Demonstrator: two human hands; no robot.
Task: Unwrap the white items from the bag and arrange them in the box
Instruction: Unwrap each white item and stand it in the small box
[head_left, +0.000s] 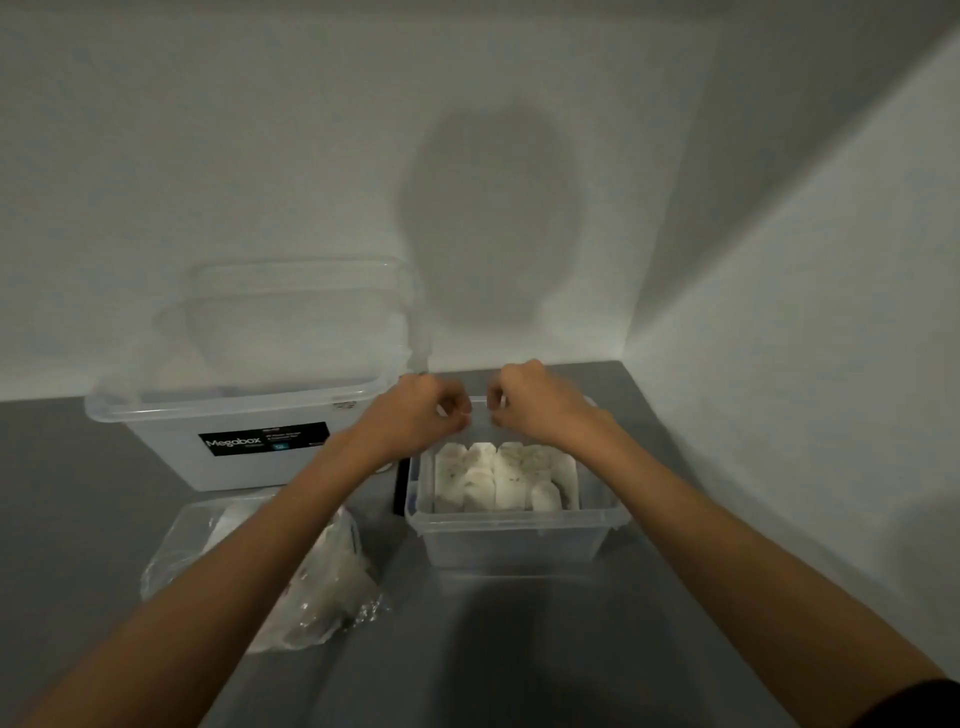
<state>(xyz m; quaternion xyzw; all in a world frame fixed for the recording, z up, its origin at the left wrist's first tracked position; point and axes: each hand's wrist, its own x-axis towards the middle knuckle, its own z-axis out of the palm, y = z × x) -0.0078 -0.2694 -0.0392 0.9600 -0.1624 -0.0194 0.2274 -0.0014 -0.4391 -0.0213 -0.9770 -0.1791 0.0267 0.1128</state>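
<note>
bag: lying crumpled at lower left on the grey table; clear plastic, with white items showing dimly through it; count inside cannot be told.
large box: one, translucent, standing at centre left against the wall, carrying a black label.
lids: clear, leaning on the wall behind the large box; two, as far as can be made out.
left hand: hovering over the far left corner of the small box; fingers curling inward, thumb and forefinger tips meeting; what they are pinching is too blurred to tell.
right hand: facing the left hand, just beside it; fingers curling the same way; pinched thing again cannot be told.
small box: one, clear, lidless, sitting right of centre.
white items: flat, pale, faintly speckled packets packing the small box's far half; at least six, overlapping in two rows; long axes running bottom to top of the frame, upper ends pointing toward the wall.
</note>
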